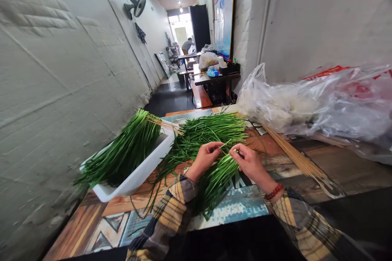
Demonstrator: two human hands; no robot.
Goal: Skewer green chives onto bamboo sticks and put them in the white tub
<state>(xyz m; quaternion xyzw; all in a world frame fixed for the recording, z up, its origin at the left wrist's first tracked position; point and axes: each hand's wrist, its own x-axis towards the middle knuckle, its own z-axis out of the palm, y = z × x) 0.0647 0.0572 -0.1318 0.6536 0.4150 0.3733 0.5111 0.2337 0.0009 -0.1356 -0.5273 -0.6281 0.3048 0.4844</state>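
My left hand [206,160] is closed in a pinch on a green garlic chive stalk [226,146]. Close to its right, my right hand [251,166] has thumb and fingers pinched at the pale cut ends of a small bunch of garlic chives [219,183]. That bunch lies on the table below both hands, leaves toward me. Whether a skewer is also between the fingers is hidden. Just beyond the hands spreads a loose pile of chives [211,130]. Bamboo skewers [294,157] lie to the right of my right hand.
On the left, a white plastic tub [147,167] holds chives [125,151] with skewers [165,123] through their ends. Clear plastic bags [306,102] cover the table's far right. Beyond are a dark table [214,79], a bench [200,94] and a bending person [187,45].
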